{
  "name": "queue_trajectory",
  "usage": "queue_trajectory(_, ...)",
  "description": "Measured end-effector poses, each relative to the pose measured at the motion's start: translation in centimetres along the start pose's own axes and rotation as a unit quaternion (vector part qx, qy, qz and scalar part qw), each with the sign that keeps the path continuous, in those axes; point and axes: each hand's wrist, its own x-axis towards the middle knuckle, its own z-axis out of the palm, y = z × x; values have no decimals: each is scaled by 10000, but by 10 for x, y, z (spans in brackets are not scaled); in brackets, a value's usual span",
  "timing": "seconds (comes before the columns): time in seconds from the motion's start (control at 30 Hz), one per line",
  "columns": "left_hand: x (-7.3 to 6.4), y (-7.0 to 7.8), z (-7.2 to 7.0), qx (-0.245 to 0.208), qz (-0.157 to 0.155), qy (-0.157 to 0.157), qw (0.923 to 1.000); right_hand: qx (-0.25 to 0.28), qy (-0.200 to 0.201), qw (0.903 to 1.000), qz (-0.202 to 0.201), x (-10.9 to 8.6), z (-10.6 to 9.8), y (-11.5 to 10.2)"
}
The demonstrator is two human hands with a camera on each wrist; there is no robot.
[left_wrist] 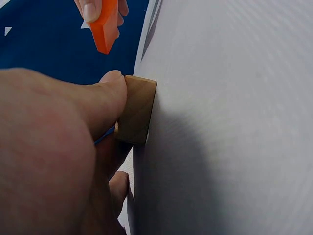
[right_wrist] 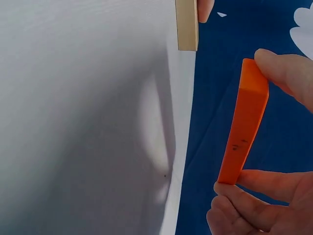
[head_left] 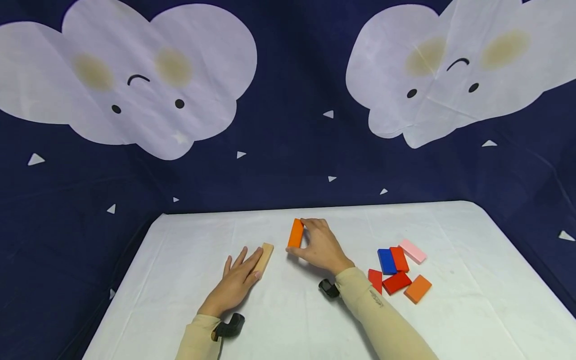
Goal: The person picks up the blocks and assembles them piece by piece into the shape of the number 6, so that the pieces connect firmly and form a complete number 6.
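A plain wooden block point(head_left: 266, 255) lies on the white table, and my left hand point(head_left: 235, 286) holds it between thumb and index finger. The other left fingers spread out over the table. In the left wrist view the end of the wooden block point(left_wrist: 137, 110) shows beside the thumb. My right hand point(head_left: 320, 245) pinches an orange block point(head_left: 295, 233) by its two ends, thumb at the near end and fingers at the far end. In the right wrist view this orange block point(right_wrist: 244, 122) is held above the table, dark specks on its face.
On the right of the table point(head_left: 472, 310) lie several loose blocks: a blue block point(head_left: 387, 261), a pink block point(head_left: 412, 251), red blocks point(head_left: 397, 283) and another orange block point(head_left: 418, 289). My right sleeve partly covers one red block point(head_left: 375, 280). A dark blue cloud-print cloth point(head_left: 292, 150) hangs behind.
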Motion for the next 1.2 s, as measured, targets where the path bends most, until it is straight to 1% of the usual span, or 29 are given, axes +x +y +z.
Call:
queue_trajectory(0.3, -1, -1, 0, 6, -19, 0, 10000, -5, -68, 10000, -66, 10, 11, -6)
queue_trajectory(0.57, -1, -1, 0, 11, -21, -36, 10000, -121, -104, 9998, -98, 19, 18, -10)
queue_trajectory(0.83, 1, -1, 1, -13, 38, -32, 10000, -105, -146, 9998, -2, 27, 26, -12)
queue_trajectory(0.97, 2, -1, 1, 18, -12, -76, 10000, -69, -149, 9998, 70, 30, 29, -14)
queue_trajectory(1.2, 2, -1, 1, 14, -42, -97, 9999, -198, -180, 9993, 254, 35, 30, -20)
